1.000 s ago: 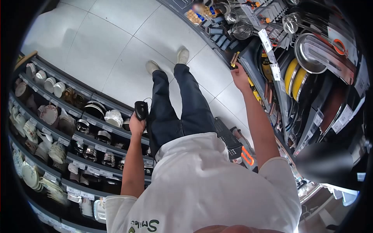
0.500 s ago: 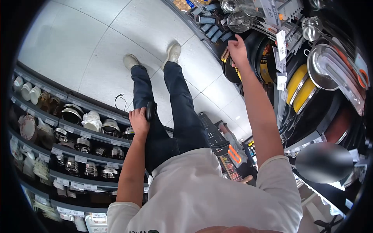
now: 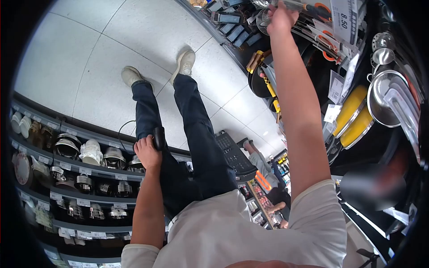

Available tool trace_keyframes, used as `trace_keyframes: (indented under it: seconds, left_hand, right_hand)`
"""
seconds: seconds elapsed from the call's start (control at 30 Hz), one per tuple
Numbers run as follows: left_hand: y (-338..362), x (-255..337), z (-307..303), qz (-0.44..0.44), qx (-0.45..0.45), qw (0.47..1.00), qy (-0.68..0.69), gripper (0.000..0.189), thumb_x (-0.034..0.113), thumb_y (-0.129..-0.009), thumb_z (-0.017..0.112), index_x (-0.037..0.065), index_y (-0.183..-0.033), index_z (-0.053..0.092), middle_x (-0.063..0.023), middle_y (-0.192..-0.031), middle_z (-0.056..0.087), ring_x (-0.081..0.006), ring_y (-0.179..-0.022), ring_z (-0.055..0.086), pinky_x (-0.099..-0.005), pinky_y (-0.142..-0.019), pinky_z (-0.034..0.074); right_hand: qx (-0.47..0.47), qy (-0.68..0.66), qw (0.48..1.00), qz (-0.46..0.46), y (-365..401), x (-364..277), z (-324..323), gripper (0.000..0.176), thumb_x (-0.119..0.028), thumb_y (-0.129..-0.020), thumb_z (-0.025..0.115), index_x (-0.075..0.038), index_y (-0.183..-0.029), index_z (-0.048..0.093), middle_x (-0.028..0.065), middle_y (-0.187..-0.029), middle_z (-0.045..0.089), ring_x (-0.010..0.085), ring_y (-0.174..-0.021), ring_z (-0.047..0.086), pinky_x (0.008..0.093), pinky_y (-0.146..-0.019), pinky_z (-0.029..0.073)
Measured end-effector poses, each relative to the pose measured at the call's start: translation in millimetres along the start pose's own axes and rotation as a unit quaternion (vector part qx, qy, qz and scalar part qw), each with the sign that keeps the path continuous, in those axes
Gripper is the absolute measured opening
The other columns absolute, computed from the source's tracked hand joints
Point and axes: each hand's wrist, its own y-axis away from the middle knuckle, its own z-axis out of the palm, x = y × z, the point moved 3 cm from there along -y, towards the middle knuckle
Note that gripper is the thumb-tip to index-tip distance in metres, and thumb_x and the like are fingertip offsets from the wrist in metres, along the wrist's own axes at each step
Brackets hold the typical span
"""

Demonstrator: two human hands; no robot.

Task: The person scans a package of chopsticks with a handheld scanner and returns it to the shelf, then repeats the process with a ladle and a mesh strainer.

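Note:
My left hand (image 3: 146, 152) hangs at my side, closed around a black handheld scanner (image 3: 159, 136) with a thin cable trailing toward the left shelves. My right hand (image 3: 280, 17) is stretched far forward to the top of the right-hand rack, fingers on a hanging packaged utensil (image 3: 298, 5) among strainers and tools. Whether the fingers grip the package or only touch it cannot be made out. My legs in dark trousers and pale shoes (image 3: 185, 62) stand on the tiled floor.
Left shelves (image 3: 85, 172) carry bowls, cups and steel pots with price labels. The right rack holds pans (image 3: 357, 117), lids, ladles and price tags (image 3: 342, 14). A black basket (image 3: 233, 155) sits low in the aisle, and another person (image 3: 261, 161) is beyond it.
My right hand has risen from the pan handles low on the rack to the hanging utensils at the top. My left hand with the scanner has stayed by my thigh.

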Motion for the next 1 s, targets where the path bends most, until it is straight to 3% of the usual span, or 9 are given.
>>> trace_keyframes:
  seconds: [0.03, 0.1, 0.17, 0.2, 0.37, 0.5, 0.73, 0.93, 1.0]
  left_hand:
    - [-1, -1, 0, -0.001, 0.008, 1.000, -0.002, 0.033, 0.013, -0.070, 0.061, 0.011, -0.103, 0.057, -0.0088, -0.092, 0.056, -0.0291, -0.098, 0.053, -0.0421, -0.097, 0.034]
    - [-2, -3, 6, -0.003, 0.006, 1.000, -0.008, 0.034, 0.011, -0.068, 0.061, 0.012, -0.102, 0.057, -0.0084, -0.092, 0.056, -0.0293, -0.097, 0.052, -0.0418, -0.095, 0.034]
    - [-5, -5, 11, -0.014, -0.002, 1.000, -0.022, 0.032, 0.014, -0.070, 0.062, 0.012, -0.102, 0.059, -0.0080, -0.092, 0.057, -0.0278, -0.097, 0.052, -0.0423, -0.097, 0.033]
    - [-6, -4, 11, -0.013, -0.002, 1.000, -0.025, 0.032, 0.014, -0.070, 0.062, 0.012, -0.102, 0.059, -0.0080, -0.092, 0.057, -0.0278, -0.097, 0.052, -0.0423, -0.097, 0.033]
    - [-14, 3, -1, -0.017, -0.007, 0.999, -0.042, 0.027, 0.012, -0.074, 0.057, 0.012, -0.101, 0.059, -0.0070, -0.092, 0.058, -0.0277, -0.097, 0.052, -0.0414, -0.096, 0.033]
    - [-19, 5, -1, -0.014, -0.005, 0.999, -0.049, 0.025, 0.013, -0.075, 0.056, 0.013, -0.100, 0.059, -0.0063, -0.093, 0.058, -0.0277, -0.098, 0.052, -0.0414, -0.096, 0.033]
    - [-26, 9, 1, -0.011, 0.001, 0.998, -0.061, 0.025, 0.014, -0.076, 0.056, 0.013, -0.100, 0.059, -0.0055, -0.094, 0.059, -0.0261, -0.099, 0.052, -0.0416, -0.096, 0.033]
    - [-31, 11, 0, -0.004, 0.002, 0.998, -0.057, 0.022, 0.016, -0.078, 0.054, 0.013, -0.099, 0.059, -0.0055, -0.094, 0.060, -0.0259, -0.100, 0.053, -0.0416, -0.096, 0.033]
    - [-32, 10, 2, -0.004, -0.013, 0.998, -0.053, 0.037, 0.011, -0.067, 0.060, 0.012, -0.104, 0.057, -0.0076, -0.098, 0.057, -0.0289, -0.102, 0.051, -0.0412, -0.096, 0.034]
  right_hand:
    - [0.067, -0.030, 0.997, -0.004, 3, -3, 4, 0.029, -0.012, -0.086, 0.062, -0.011, -0.112, 0.050, 0.0019, -0.084, 0.056, 0.0171, -0.062, 0.054, 0.0290, -0.046, 0.042]
    - [0.003, -0.028, 1.000, 0.001, -33, 13, -9, 0.033, -0.011, -0.084, 0.066, -0.008, -0.113, 0.050, 0.0024, -0.083, 0.057, 0.0142, -0.059, 0.053, 0.0274, -0.044, 0.040]
    - [0.060, -0.135, 0.980, -0.131, -66, 34, -10, 0.036, -0.008, -0.082, 0.068, -0.006, -0.113, 0.049, 0.0038, -0.081, 0.059, 0.0121, -0.053, 0.052, 0.0269, -0.041, 0.039]
    - [0.053, -0.087, 0.994, -0.035, -50, 19, -8, 0.037, -0.005, -0.080, 0.070, -0.005, -0.111, 0.051, 0.0052, -0.084, 0.061, 0.0117, -0.050, 0.051, 0.0266, -0.043, 0.040]
    - [0.014, -0.061, 0.994, -0.087, -45, 14, -9, 0.014, -0.011, -0.083, 0.068, -0.004, -0.088, 0.057, 0.0013, -0.071, 0.058, 0.0098, -0.051, 0.049, 0.0251, -0.045, 0.037]
    - [-0.019, 0.064, 0.992, -0.109, -54, 28, -24, 0.029, -0.021, -0.089, 0.061, -0.007, -0.065, 0.055, -0.0032, -0.058, 0.050, 0.0079, -0.050, 0.042, 0.0255, -0.047, 0.030]
    - [-0.028, 0.079, 0.994, -0.067, -30, 14, -24, 0.034, -0.022, -0.092, 0.057, -0.006, -0.062, 0.053, -0.0022, -0.057, 0.048, 0.0086, -0.051, 0.041, 0.0273, -0.049, 0.031]
    - [-0.050, 0.145, 0.982, -0.108, -34, 10, -22, 0.034, -0.021, -0.091, 0.057, -0.005, -0.062, 0.054, -0.0009, -0.056, 0.049, 0.0095, -0.048, 0.042, 0.0280, -0.048, 0.032]
    - [-0.034, 0.179, 0.974, -0.133, -33, 9, -20, 0.033, -0.020, -0.091, 0.058, -0.005, -0.062, 0.054, -0.0013, -0.054, 0.049, 0.0092, -0.047, 0.042, 0.0274, -0.047, 0.032]
